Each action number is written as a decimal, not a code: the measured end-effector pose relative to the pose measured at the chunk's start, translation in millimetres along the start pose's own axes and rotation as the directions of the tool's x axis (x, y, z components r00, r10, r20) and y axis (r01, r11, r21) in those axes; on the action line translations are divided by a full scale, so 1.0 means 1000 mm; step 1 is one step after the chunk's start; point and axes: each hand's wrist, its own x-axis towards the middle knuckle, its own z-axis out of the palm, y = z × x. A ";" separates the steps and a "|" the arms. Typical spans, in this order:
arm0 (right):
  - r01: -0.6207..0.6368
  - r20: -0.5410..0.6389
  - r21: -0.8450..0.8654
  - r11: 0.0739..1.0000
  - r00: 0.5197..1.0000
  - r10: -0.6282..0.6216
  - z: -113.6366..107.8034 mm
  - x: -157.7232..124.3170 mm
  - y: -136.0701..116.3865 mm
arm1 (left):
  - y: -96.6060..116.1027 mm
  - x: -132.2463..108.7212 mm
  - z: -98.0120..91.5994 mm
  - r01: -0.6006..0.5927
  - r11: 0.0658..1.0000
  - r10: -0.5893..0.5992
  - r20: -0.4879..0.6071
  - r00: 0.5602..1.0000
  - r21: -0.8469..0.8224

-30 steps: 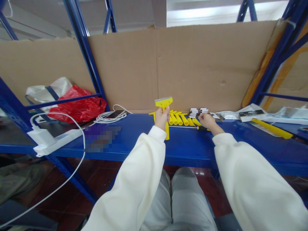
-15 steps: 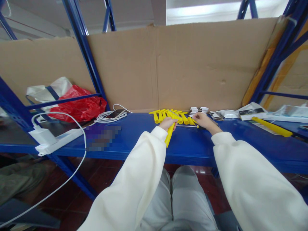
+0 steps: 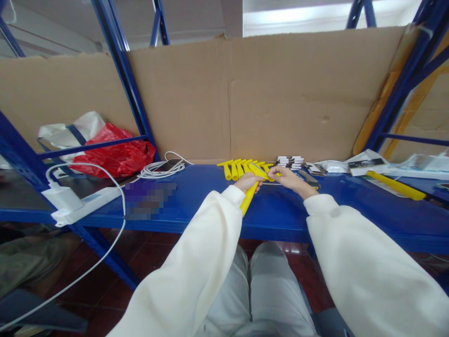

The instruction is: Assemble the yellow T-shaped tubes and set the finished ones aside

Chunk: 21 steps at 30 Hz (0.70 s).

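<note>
My left hand is wrapped round a yellow T-shaped tool with a tube-like handle. Its handle slants down toward the shelf's front edge, while the head points up and right. Close beside that head, my right hand has thumb and fingers pinched together; whatever is between them is too small to make out. Behind the hands stands a row of similar yellow T-shaped tools, partly covered by my left hand and the held one. A dark, flat, narrow piece lies just right of my right hand.
Small black-and-white packs are stacked against the cardboard panel. To the right a long yellow piece lies on the blue shelf. On the left are a white power strip, a coiled cable and a red bag.
My right hand has moved left, from the right end of the yellow row to the head of the held tool. My left hand keeps its grip and has shifted slightly.
</note>
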 end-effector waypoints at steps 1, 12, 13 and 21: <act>0.002 0.000 0.000 1.000 1.000 -0.002 0.000 0.000 0.000 | 0.000 0.000 0.000 -0.003 1.000 0.003 -0.001 1.000 0.005; 0.007 -0.009 0.008 1.000 1.000 -0.007 0.004 0.001 0.000 | 0.004 -0.005 0.004 0.004 0.998 -0.003 -0.014 1.000 0.058; 0.008 -0.006 0.005 1.000 1.000 -0.008 0.003 0.001 0.000 | 0.004 -0.005 0.004 0.003 0.998 -0.002 -0.014 1.000 0.058; -0.049 -0.052 -0.011 0.999 0.997 0.049 0.007 0.000 -0.002 | 0.006 -0.009 0.005 0.012 0.998 -0.011 -0.020 1.000 0.058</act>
